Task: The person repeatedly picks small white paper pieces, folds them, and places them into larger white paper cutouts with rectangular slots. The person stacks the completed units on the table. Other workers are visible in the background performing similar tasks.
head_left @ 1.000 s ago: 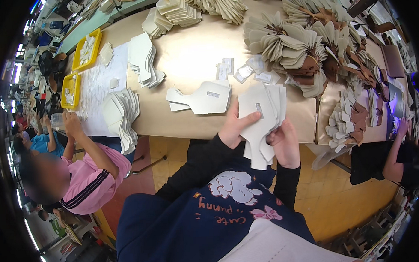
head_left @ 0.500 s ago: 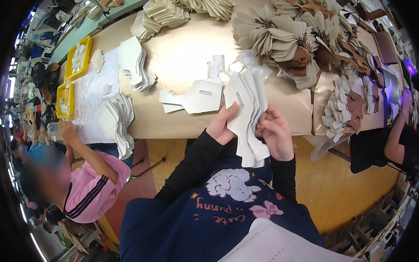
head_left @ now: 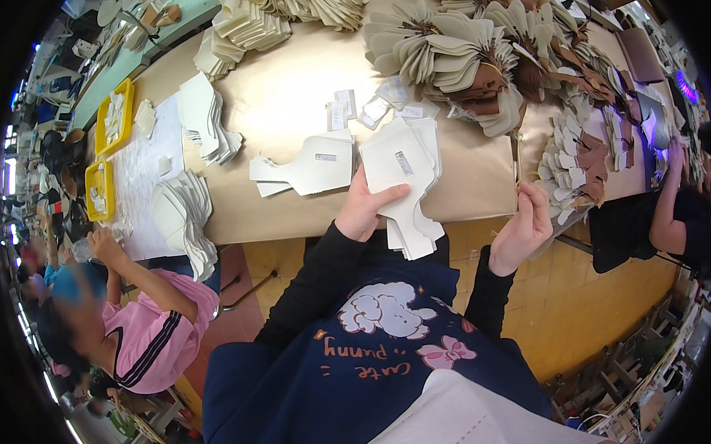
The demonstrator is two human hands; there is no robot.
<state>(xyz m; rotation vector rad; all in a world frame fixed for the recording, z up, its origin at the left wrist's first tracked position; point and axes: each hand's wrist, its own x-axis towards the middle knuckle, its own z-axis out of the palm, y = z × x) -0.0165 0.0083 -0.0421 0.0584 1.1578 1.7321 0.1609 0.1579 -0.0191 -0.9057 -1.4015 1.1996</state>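
My left hand (head_left: 367, 207) grips a stack of white cut-out sheet pieces (head_left: 403, 179) at the near edge of the tan table (head_left: 281, 107), thumb across the top sheet. My right hand (head_left: 524, 225) is off to the right of the stack, over the table edge, fingers pinched on something thin that I cannot make out. A few more white cut-out pieces (head_left: 310, 167) lie flat on the table just left of the held stack. Small white tags (head_left: 342, 109) lie beyond them.
Fanned piles of beige and brown cut pieces (head_left: 475, 53) crowd the far right of the table. White stacks (head_left: 185, 220) and yellow trays (head_left: 115, 117) sit at left. A person in a pink top (head_left: 152, 327) works at my left, another person's arm (head_left: 668, 211) at right.
My right hand has let go of the white stack and moved right to the table edge. The left hand alone now holds the stack, lowered toward the table.
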